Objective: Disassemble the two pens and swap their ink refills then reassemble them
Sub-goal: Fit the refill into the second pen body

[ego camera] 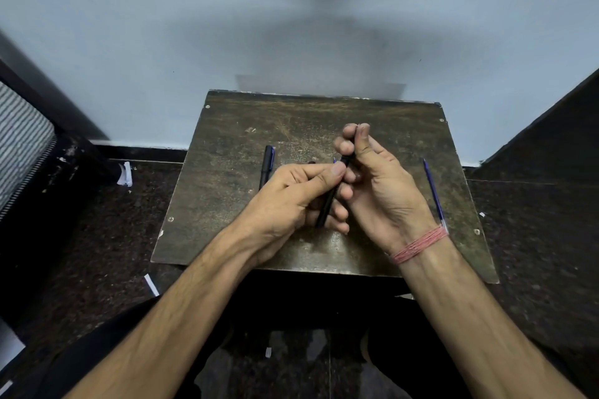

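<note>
Over the middle of the small dark table [227,204], my left hand [291,201] grips a black pen barrel [329,201] that slants up to the right. My right hand [369,178] closes its thumb and fingers around the barrel's upper end, and a small tip shows above the fingertips. A second black pen [266,165] with a blue clip lies on the table to the left of my hands. A loose blue ink refill [434,194] lies on the table to the right, partly behind my right wrist.
The table stands against a pale wall [291,26], with dark speckled floor [97,236] around it. Scraps of white paper [125,174] lie on the floor at left. A striped cushion [19,146] sits at the far left. A red thread band [418,244] circles my right wrist.
</note>
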